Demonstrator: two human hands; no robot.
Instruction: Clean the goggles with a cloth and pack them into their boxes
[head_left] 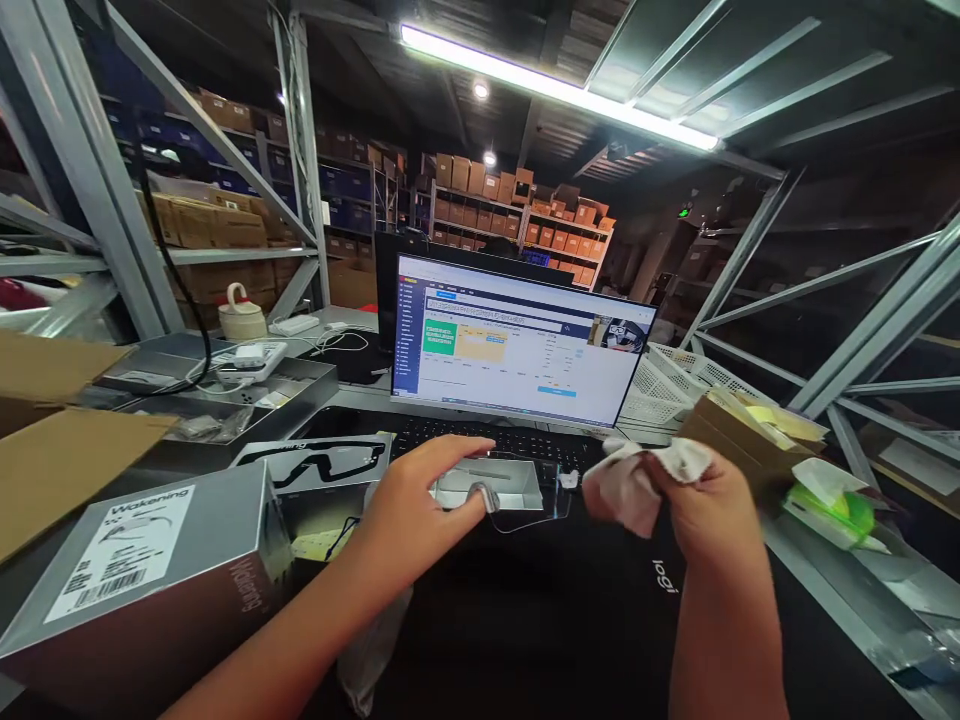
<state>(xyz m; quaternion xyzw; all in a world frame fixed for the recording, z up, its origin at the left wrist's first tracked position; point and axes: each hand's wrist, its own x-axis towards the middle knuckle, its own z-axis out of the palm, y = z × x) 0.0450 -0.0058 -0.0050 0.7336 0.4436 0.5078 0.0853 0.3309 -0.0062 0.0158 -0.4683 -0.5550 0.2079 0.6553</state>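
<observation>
My left hand (pixel 409 500) reaches over the middle of the desk, index finger and thumb curved round what looks like a pair of see-through glasses (pixel 517 529). A thin curved lower edge and a grey loop by my thumb show; the rest is hard to make out. Behind it lies a small open pale box (pixel 517 485), partly covered by my fingers. My right hand (pixel 712 500) pinches a crumpled white cloth or tissue (pixel 626 490), held to the right of the glasses and apart from them.
A lit monitor (pixel 517 340) stands behind a black keyboard (pixel 420 432). A grey glasses carton (pixel 180 550) and a flat box with a glasses picture (pixel 315 462) sit left. Right are a cardboard box (pixel 712 450), a tissue pack (pixel 836 505) and white baskets (pixel 660 385). A black mat (pixel 562 620) covers the front.
</observation>
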